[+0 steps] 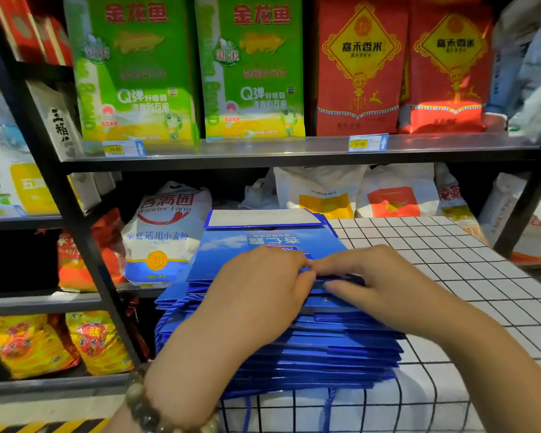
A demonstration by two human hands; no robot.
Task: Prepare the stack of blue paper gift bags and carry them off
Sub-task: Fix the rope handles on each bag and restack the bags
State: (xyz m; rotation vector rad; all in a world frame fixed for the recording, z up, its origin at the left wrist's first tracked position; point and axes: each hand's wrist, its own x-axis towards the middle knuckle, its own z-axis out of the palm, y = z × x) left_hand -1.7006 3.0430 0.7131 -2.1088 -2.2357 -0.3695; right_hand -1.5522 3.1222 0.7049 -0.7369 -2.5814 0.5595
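Holds the bags, stacked flat at the table's left edge. Curls the fingers of the left hand together over the top bag's near rim; pinches it just beside with the right hand, thumb above, fingers beneath.

- Surface: table, white top ruled with black grid lines (cloth or tile, cannot tell).
- Load: stack of blue paper gift bags, lying flat near its left edge.

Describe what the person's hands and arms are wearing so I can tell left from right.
No sleeves or gloves show on either arm. The left hand has at its wrist a bracelet of round, mottled brown-grey beads. The right hand shows no ring, watch or band.
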